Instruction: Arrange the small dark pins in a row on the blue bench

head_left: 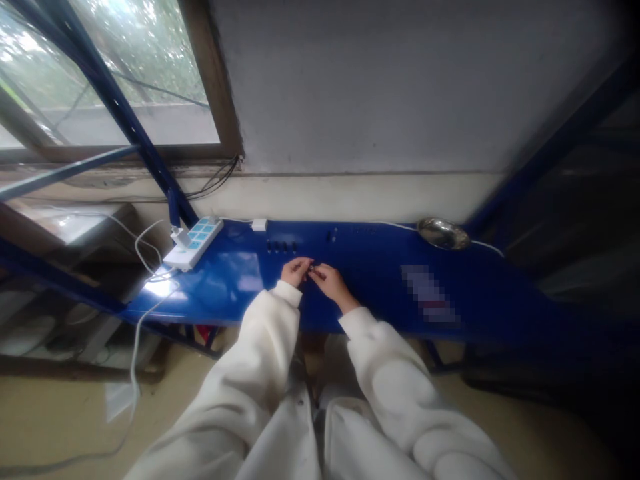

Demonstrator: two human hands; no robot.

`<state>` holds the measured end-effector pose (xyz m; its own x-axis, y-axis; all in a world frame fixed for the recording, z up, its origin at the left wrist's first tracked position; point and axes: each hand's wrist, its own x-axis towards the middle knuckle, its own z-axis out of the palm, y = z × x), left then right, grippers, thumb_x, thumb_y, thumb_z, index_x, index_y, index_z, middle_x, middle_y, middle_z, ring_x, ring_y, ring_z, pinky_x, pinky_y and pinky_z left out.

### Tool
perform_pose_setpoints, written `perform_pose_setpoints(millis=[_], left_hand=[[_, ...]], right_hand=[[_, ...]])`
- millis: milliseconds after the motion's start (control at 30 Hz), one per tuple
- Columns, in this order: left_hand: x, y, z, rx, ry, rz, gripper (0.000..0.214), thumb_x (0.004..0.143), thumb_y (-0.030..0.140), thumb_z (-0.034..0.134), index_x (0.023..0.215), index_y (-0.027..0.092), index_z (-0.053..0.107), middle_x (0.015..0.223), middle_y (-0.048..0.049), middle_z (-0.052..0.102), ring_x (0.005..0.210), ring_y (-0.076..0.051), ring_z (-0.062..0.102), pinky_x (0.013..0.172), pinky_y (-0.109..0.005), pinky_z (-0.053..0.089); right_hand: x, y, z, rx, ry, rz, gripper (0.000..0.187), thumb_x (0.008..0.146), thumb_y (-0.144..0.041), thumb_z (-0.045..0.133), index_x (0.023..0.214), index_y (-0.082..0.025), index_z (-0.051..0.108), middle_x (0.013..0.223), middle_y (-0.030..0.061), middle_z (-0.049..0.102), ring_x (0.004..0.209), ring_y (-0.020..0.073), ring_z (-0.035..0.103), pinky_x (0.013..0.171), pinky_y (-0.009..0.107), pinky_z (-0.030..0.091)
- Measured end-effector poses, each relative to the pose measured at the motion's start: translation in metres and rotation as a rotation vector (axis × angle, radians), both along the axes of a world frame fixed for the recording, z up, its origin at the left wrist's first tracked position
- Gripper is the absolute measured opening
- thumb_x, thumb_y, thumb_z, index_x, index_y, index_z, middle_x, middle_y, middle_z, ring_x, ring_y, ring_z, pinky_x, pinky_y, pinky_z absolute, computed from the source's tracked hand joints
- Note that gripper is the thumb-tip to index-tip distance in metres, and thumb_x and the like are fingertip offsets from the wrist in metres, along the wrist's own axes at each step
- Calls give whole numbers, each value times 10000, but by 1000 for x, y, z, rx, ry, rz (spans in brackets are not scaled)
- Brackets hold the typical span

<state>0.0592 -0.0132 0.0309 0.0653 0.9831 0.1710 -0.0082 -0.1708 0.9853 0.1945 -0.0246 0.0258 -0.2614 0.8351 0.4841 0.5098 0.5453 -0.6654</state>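
Observation:
Both of my hands meet above the blue table (240, 293), fingertips nearly touching. My left hand (296, 271) is closed in a pinch, and what its fingers hold is too small to make out. Between the fingers of my right hand (327, 279) sits a tiny dark piece (312, 267) with a light spot, too small to name. Just beyond my left hand, several small dark pieces (286, 247) with light tips stand in a row. Another dark piece (329, 236) lies farther back, beside small clear bits (335, 233).
A white power strip (193, 248) with a plugged-in adapter lies at the left end, its cable trailing to the floor. A small white box (259, 225) and a shiny metal bowl (443, 233) are along the back edge. A blurred-out patch (430, 293) covers something at right.

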Motion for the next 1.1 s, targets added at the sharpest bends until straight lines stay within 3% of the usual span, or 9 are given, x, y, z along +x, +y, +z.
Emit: perform_pose_setpoints(millis=[133, 300, 533, 700, 1100], left_hand=[[0, 1, 0, -11, -42, -26, 362, 666, 417, 576, 884, 129, 600, 462, 40, 489, 363, -48, 426, 365, -178, 326], [1, 3, 0, -50, -92, 16, 400, 634, 412, 603, 903, 118, 566, 499, 39, 506, 335, -43, 423, 322, -173, 301], [4, 4, -1, -112, -77, 62, 323, 634, 391, 601, 800, 117, 564, 490, 34, 509, 314, -35, 405, 300, -163, 272], [4, 2, 2, -131, -70, 28, 306, 633, 382, 598, 785, 118, 569, 493, 27, 519, 325, -40, 417, 309, -164, 277], [5, -2, 8, -137, -58, -22, 288, 658, 374, 567, 780, 114, 577, 519, 10, 523, 348, -52, 422, 326, -183, 271]], right_hand=[[-1, -1, 0, -17, 10, -11, 236, 762, -344, 466, 628, -182, 572, 619, 17, 525, 569, 117, 471, 556, 236, 400], [-2, 2, 1, -71, 149, -113, 215, 738, -351, 483, 740, -157, 577, 676, 41, 589, 574, 121, 526, 562, 238, 422], [11, 38, 8, -39, 183, -275, 208, 710, -347, 505, 700, -148, 565, 645, 47, 609, 575, 130, 551, 569, 235, 418], [30, 75, 5, -81, 45, -430, 174, 661, -320, 546, 657, -148, 575, 607, 47, 607, 551, 141, 539, 542, 247, 398], [38, 108, 0, -124, -289, -449, 100, 669, -262, 562, 654, -165, 583, 639, 42, 611, 547, 131, 515, 511, 232, 338]])
